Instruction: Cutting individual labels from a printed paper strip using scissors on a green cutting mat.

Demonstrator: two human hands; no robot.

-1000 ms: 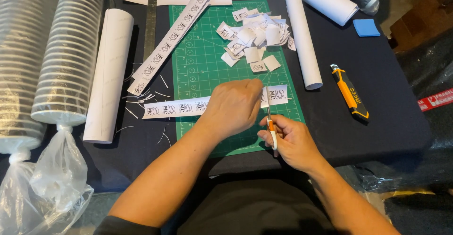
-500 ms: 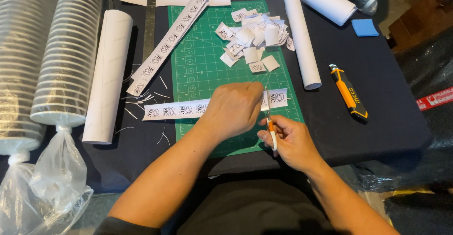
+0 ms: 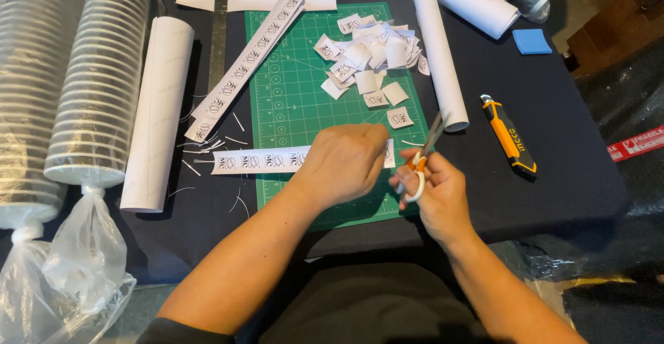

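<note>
My left hand (image 3: 344,161) presses on the right end of a white printed paper strip (image 3: 259,159) that lies across the green cutting mat (image 3: 290,95). My right hand (image 3: 432,192) grips small scissors (image 3: 423,154) with orange and white handles; their blades point up and away, just right of the strip's end. A pile of small cut paper squares (image 3: 370,57) lies at the far right of the mat. One cut square (image 3: 400,117) rests close to the scissor tips.
Longer printed strips (image 3: 245,64) and a metal ruler (image 3: 218,33) lie left of the mat. White paper rolls (image 3: 439,53), (image 3: 158,109), an orange utility knife (image 3: 508,136), a blue block (image 3: 531,41) and bagged stacks of lids (image 3: 97,88) surround it. Table edge runs near.
The scissors have lifted and tilted, blades now pointing up and to the right instead of lying over the strip's end. My left hand stays on the strip.
</note>
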